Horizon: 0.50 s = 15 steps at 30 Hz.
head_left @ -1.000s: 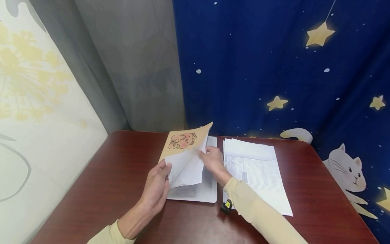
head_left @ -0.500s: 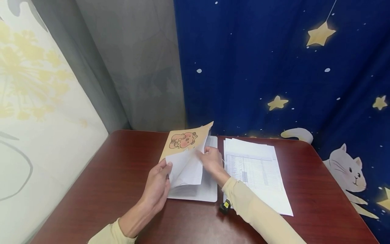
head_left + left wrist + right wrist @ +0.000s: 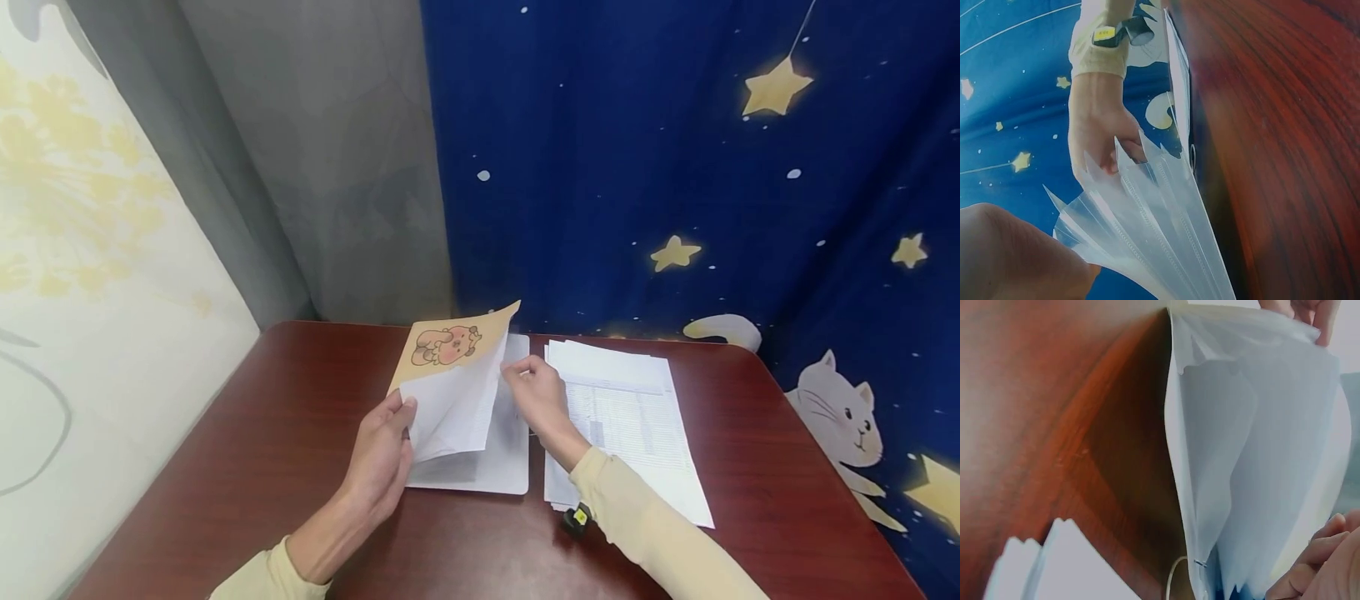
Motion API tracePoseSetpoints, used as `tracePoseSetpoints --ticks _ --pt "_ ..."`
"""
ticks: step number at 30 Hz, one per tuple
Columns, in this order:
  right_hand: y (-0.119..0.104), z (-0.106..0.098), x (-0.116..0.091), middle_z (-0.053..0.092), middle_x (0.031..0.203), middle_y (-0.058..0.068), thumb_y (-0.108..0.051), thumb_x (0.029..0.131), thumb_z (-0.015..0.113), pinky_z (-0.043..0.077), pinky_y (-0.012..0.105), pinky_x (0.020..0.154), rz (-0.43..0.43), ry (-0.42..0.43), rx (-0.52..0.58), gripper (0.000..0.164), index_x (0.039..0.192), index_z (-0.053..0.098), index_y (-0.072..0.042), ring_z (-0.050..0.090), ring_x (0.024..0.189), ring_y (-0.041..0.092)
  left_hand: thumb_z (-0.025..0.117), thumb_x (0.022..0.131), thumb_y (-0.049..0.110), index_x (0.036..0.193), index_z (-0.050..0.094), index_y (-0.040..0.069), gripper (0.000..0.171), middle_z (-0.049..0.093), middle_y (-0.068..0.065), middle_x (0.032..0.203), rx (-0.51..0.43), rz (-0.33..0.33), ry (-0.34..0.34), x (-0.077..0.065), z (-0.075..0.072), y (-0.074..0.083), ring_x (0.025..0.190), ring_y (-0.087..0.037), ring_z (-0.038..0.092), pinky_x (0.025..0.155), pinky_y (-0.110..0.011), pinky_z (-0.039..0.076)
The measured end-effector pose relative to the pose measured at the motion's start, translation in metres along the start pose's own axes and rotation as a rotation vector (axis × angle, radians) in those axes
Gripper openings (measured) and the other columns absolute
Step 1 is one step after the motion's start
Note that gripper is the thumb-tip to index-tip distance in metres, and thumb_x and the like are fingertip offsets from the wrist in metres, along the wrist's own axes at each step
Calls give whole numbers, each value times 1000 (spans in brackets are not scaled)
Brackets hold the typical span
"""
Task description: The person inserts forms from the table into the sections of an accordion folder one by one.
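Observation:
An expanding file [image 3: 450, 408] with a tan cover and a cartoon animal on it is held partly fanned over a pale flat backing. Its translucent pockets [image 3: 1147, 206] spread apart in the left wrist view. My left hand [image 3: 378, 454] grips the file's near left edge, thumb on top of the white flap. My right hand [image 3: 540, 400], fingers curled, has its fingertips right at the pockets' right edge. From the right wrist view, these curled fingers [image 3: 1316, 556] show beside the pocket mouths; I cannot tell if they pinch one.
A stack of printed sheets [image 3: 637, 433] lies to the right of the file, partly under my right forearm. A black device with a yellow label [image 3: 577, 518] hangs at the right sleeve. Curtains [image 3: 600, 167] stand behind the dark red table [image 3: 300, 392].
My right hand has shifted a little to the right, from over the pocket edge to just beside it. The left hand keeps its grip and the file has barely moved.

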State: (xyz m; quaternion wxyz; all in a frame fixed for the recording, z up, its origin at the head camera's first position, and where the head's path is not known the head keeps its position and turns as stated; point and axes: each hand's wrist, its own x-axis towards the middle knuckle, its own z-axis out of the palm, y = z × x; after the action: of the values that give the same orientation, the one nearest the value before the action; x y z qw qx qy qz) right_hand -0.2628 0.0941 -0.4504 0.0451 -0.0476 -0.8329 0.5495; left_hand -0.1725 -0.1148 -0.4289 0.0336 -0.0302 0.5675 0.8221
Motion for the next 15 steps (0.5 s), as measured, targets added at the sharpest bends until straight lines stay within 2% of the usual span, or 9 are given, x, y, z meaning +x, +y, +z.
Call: tracePoseSetpoints --ticks 3,5,8,11,15 --pt "0 -8 -8 55 63 -4 -36 102 65 38 27 53 -52 -23 32 24 107 71 -13 47 58 15 34 114 13 154 42 -2 44 40 -10 153 -5 -1 9 0 -2 1 139 -19 37 121 -33 29" --pt "0 -14 -15 58 65 0 -33 103 64 38 26 53 -82 -62 34 23 110 69 -12 46 57 14 34 114 14 153 43 -2 43 41 -10 152 -6 -4 15 0 -3 1 139 -19 37 121 -33 29" --pt "-1 -26 -26 68 77 10 -33 104 64 44 26 57 -111 -145 7 23 114 67 -12 51 60 16 35 114 14 154 43 -2 44 41 -9 151 -5 -2 21 2 -3 2 139 -19 36 121 -34 27" --pt "-2 -39 -37 72 91 12 -34 104 65 50 28 62 -147 -225 -90 24 117 66 -14 62 68 19 35 114 14 154 42 -3 44 41 -10 151 -11 5 18 3 -2 2 139 -19 36 122 -34 26" --pt "1 -58 -53 74 106 2 -41 102 66 54 33 69 -210 -279 -288 28 118 68 -19 71 87 17 34 114 13 154 42 -3 44 41 -11 151 -25 10 2 4 0 1 139 -21 36 121 -35 27"
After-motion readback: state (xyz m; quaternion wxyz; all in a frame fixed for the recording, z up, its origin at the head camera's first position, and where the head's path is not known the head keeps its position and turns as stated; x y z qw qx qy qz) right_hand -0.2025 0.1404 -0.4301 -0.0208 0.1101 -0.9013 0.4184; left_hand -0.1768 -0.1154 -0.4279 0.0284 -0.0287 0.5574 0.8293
